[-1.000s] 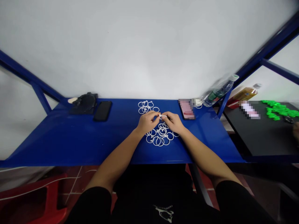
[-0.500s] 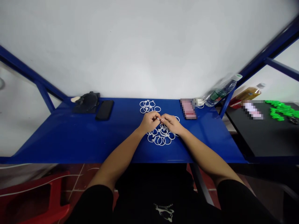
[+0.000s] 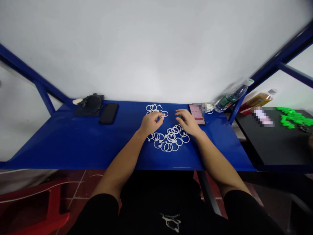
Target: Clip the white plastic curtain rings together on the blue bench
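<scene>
In the head view, the left hand [image 3: 150, 124], grip narrow, seemingly pinched a white ring [image 3: 163, 116] by its edge, probably for control, beside the table's [image 3: 117, 143] farther rings [image 3: 154, 105], while the right hand [image 3: 187, 123], spread wide, hung beyond the nearer rings [image 3: 170, 137].

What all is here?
Wall: one, whitish, back
Frame bars: several, blue, sides
Table: one, blue, centre
Rings: many, white, table's middle and back
Phone: one, black, left
Bundle: one, black, far left
Lit phone: one, pinkish screen, right
Cable coil: one, white, alongside
Clear bottle: one, clear, back right
Side table: one, black, far right
Green pieces: many, green, there
Blurred item: one, pale, there
Amber bottle: one, amber, far right
Seat: one, red, lower left
Floor: tiled, reddish, below
Shirt: one, black, bottom
Left hand: one, at back rings
Right hand: one, near lit phone
</scene>
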